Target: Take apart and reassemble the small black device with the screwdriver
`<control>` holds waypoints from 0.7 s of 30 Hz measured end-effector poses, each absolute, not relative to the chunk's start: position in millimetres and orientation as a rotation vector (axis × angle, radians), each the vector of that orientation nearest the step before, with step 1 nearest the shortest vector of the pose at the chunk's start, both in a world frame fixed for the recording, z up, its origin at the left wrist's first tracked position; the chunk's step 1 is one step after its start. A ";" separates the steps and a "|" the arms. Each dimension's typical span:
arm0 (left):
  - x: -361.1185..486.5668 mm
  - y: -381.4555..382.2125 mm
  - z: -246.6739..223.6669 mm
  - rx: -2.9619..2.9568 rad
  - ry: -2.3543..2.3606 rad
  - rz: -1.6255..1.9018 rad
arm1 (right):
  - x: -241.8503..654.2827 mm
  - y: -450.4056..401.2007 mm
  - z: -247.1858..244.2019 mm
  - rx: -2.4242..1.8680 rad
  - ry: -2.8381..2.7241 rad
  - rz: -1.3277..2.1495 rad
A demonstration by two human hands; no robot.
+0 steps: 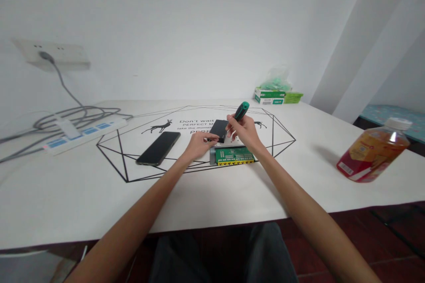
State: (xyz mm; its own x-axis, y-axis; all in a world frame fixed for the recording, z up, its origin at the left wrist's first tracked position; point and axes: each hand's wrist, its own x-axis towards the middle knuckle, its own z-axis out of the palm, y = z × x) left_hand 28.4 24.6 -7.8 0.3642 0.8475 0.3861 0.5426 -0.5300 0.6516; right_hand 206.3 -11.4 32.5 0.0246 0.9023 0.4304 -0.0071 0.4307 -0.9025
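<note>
My right hand [244, 130] is closed round a screwdriver [242, 109] with a green and black handle, its handle end tilted up and to the right; its tip is hidden. My left hand [200, 145] has its fingertips pinched at the near left edge of a black rectangular piece [218, 129]. Just in front of that piece lies a green circuit board [234, 155] with a row of yellow parts along its near edge. A pale plate [236, 142] with small holes shows between the black piece and the board, partly under my right hand.
A black phone [158, 148] lies left of my left hand. Farther left are a white power strip [86, 135] and coiled grey cables [43, 119]. An orange drink bottle [373, 150] stands on the white table [226, 199] at right. Small green-and-white boxes [269, 96] sit by the wall.
</note>
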 end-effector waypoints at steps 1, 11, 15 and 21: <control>28.0 25.1 -7.5 2.214 1.208 0.968 | 207.9 -10.4 32.6 -0.894 -1.362 0.843; 23.7 1.9 6.9 2.399 0.974 0.650 | 260.5 -0.8 33.1 -1.491 -1.465 0.285; 30.1 -6.9 4.7 2.656 0.885 0.542 | 275.2 5.0 24.2 -1.968 -1.585 0.073; 31.2 -5.9 6.0 2.706 0.918 0.504 | 274.4 7.5 10.0 -2.252 -1.755 0.070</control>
